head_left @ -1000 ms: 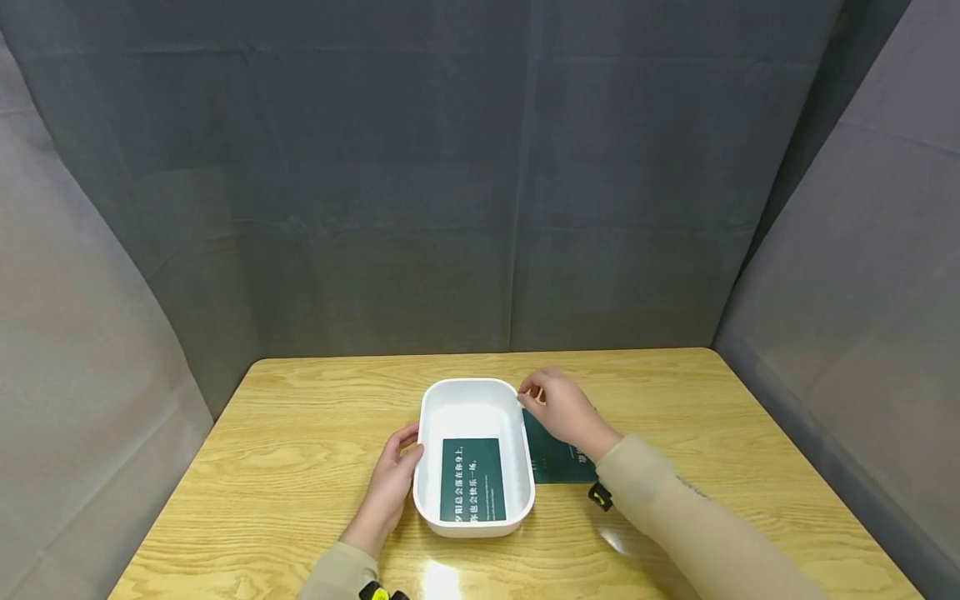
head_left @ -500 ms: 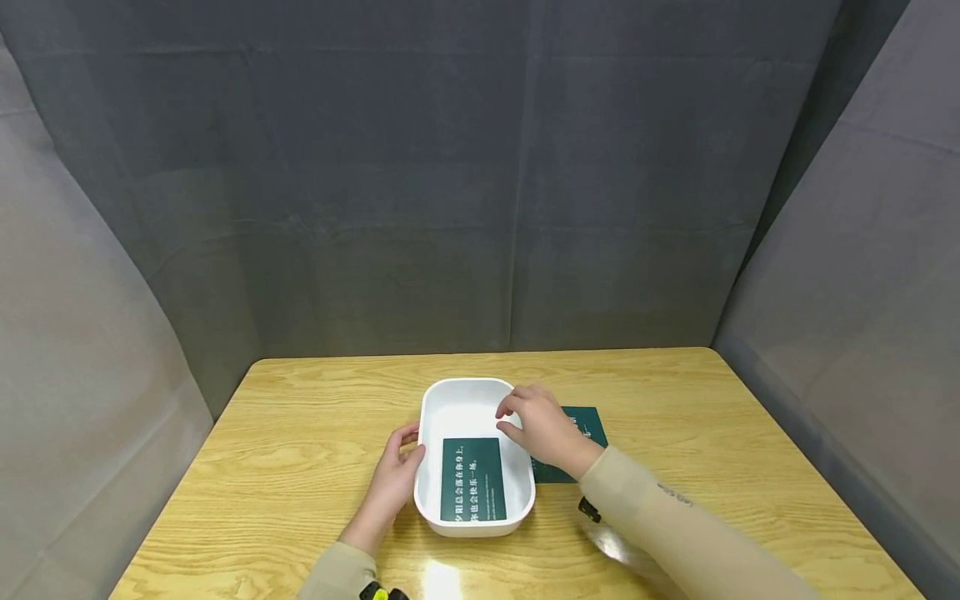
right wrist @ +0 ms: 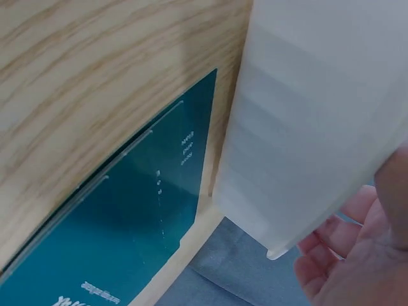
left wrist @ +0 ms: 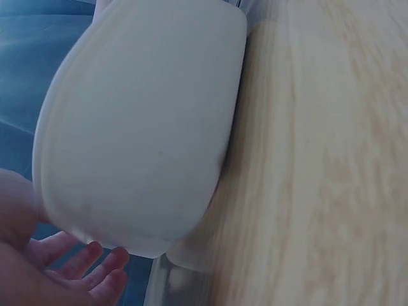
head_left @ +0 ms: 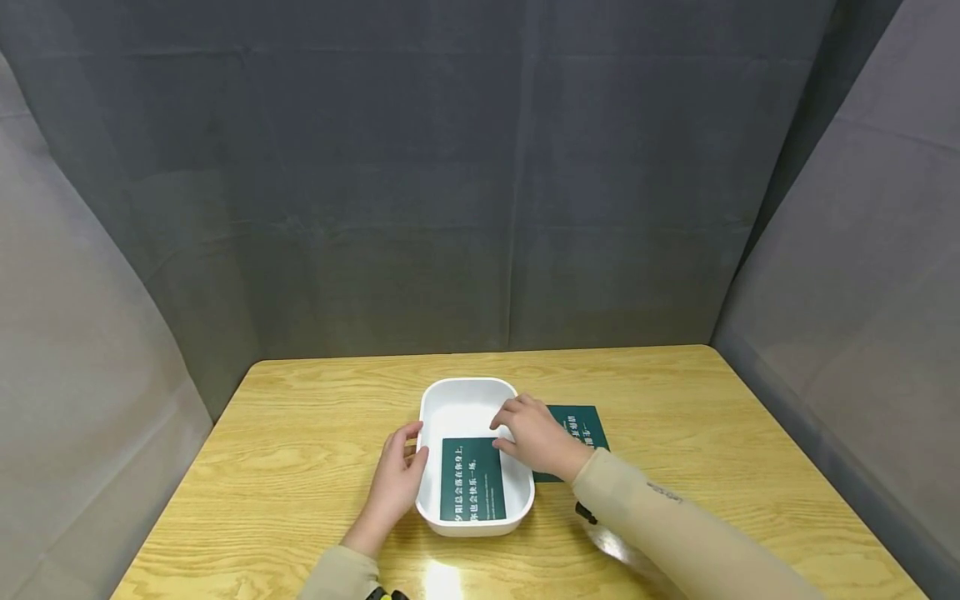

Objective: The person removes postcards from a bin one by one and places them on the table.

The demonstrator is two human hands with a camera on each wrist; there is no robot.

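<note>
White tray (head_left: 465, 404) sits mid-surface, slightly toward 6 o'clock on the wooden surface (head_left: 300, 417). Rounded rectangle, long axis runs 12–6 o'clock, open side up.

Green card in tray (head_left: 472, 490) lies flat on the tray floor, in the 6 o'clock half. Its long axis also runs 12–6; the white text lines run along that axis, so it reads sideways from the head view.

Second green card (head_left: 581, 429) lies flat on the surface at the tray's 3 o'clock side, just beside the wall, partly covered by the right wrist. Right wrist view shows its edge running close to the tray's outer wall (right wrist: 319, 115); touching or not, cannot tell.

Left hand (head_left: 401, 479): at the tray's 9 o'clock wall, thumb at the rim, fingers relaxed and fairly straight against the outside. Left wrist view confirms the fingers (left wrist: 95, 268) loose by the tray's outer wall (left wrist: 140, 127), not clamped.

Right hand (head_left: 534, 437): reaches over the 3 o'clock rim, fingers loosely bent with tips just inside the tray near the card's 12 o'clock edge. Contact with the card: cannot tell. Grasping nothing visible.
</note>
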